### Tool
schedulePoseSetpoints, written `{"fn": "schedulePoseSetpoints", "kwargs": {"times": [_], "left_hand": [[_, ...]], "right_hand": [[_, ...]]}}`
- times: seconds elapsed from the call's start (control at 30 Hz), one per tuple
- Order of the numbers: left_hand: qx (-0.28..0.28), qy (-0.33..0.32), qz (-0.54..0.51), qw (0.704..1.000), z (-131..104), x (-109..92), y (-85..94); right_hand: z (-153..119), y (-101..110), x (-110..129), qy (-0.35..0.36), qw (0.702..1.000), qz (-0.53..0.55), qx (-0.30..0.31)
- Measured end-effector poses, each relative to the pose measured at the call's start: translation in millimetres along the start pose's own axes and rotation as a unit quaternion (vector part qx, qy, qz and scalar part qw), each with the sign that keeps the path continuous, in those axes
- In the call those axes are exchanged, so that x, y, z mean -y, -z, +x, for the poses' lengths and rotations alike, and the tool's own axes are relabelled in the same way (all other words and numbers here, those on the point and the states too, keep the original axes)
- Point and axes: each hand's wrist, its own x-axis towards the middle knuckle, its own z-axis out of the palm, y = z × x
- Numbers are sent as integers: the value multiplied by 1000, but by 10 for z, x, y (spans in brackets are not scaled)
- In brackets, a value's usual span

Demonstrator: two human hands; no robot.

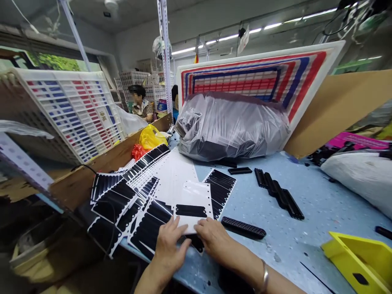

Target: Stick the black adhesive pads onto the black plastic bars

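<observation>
Both hands grip the near edge of a white backing sheet point(197, 191) that carries a long black sticker strip. My left hand point(170, 247) pinches its left corner, thumb apart beneath the fingers. On the right corner my right hand point(214, 237) has its fingers curled; the wrist wears a metal bangle. A dark piece under the sheet is partly hidden by the hands. More sheets of black strips point(150, 224) fan out to the left, and another strip sheet point(219, 190) lies behind on the right. Beside my right hand rests a black textured oblong part point(243, 228).
Several black oblong parts point(277, 192) lie on the blue table point(275, 245). A plastic-wrapped bundle point(232, 126) stands at the back before a striped basket point(309, 81). A yellow bin point(352, 261) sits front right. Beyond the wooden edge point(76, 185), a person point(142, 106) sits.
</observation>
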Motion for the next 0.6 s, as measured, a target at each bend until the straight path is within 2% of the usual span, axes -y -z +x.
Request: {"fn": "schedulePoseSetpoints", "kwargs": {"times": [0.07, 0.13, 0.2, 0.27, 0.33, 0.5, 0.6], "left_hand": [[-52, 167, -113, 978, 0, 54, 101], [-51, 319, -237, 916, 64, 68, 196], [-11, 390, -362, 846, 160, 32, 262], [15, 396, -466, 791, 251, -34, 282], [6, 391, -519, 760, 312, -91, 255], [-25, 399, -525, 751, 310, -85, 71], [-50, 392, -521, 757, 288, -32, -1]], "right_hand": [[15, 34, -8, 26, 999, 17, -6], [-14, 78, -9, 53, 995, 40, -80], [-71, 103, 18, 81, 982, 62, -159], [-143, 87, 71, 107, 972, 76, -196], [-212, 26, 120, 118, 971, 75, -193], [-319, -134, 147, 132, 974, 53, -178], [-349, -41, 209, 105, 982, 49, -148]]}}
